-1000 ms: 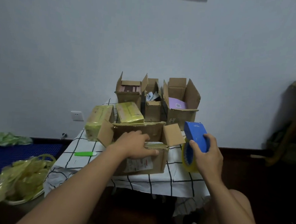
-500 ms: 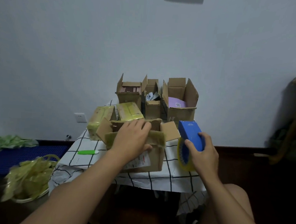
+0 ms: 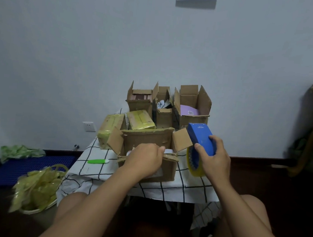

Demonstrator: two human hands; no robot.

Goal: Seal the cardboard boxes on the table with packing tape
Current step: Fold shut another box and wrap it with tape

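- Our left hand (image 3: 146,159) curls over the near top edge of the open cardboard box (image 3: 150,151) at the front of the table (image 3: 97,171), fingers gripping the front flap.
- Our right hand (image 3: 214,161) wraps around the blue tape dispenser (image 3: 201,139), just right of that box, with its yellowish tape roll (image 3: 194,164) below.
- Behind the box we see two tape-wrapped parcels (image 3: 141,119), then three open boxes (image 3: 191,104) near the wall.
- A green marker (image 3: 98,161) lies on the checked cloth, left of the box.
- A basket of tape scraps (image 3: 37,188) sits lower left.
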